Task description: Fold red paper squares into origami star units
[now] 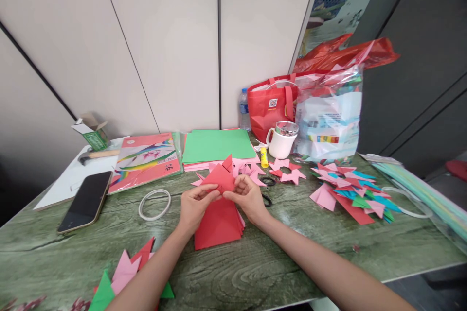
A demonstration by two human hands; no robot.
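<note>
A folded piece of red paper (218, 177) is held up between my two hands, its pointed corner at the top. My left hand (197, 205) pinches its left edge between thumb and fingers. On the right edge, my right hand (249, 199) grips the same paper in a pinch. Just below lies a stack of red paper sheets (219, 226), with pink edges showing at its right side. Pink folded pieces (251, 169) lie behind the held paper, and black scissor handles (268, 200) show beside my right hand, the blades hidden.
Folded paper pieces (357, 187) are heaped at right, others (124, 272) at front left. A pink and red paper ring (288, 171), glue stick (263, 157), white mug (281, 142), green paper (219, 146), white hoop (154, 204), phone (85, 201) and hammer (98, 154) surround the hands. Bags (328, 116) stand behind.
</note>
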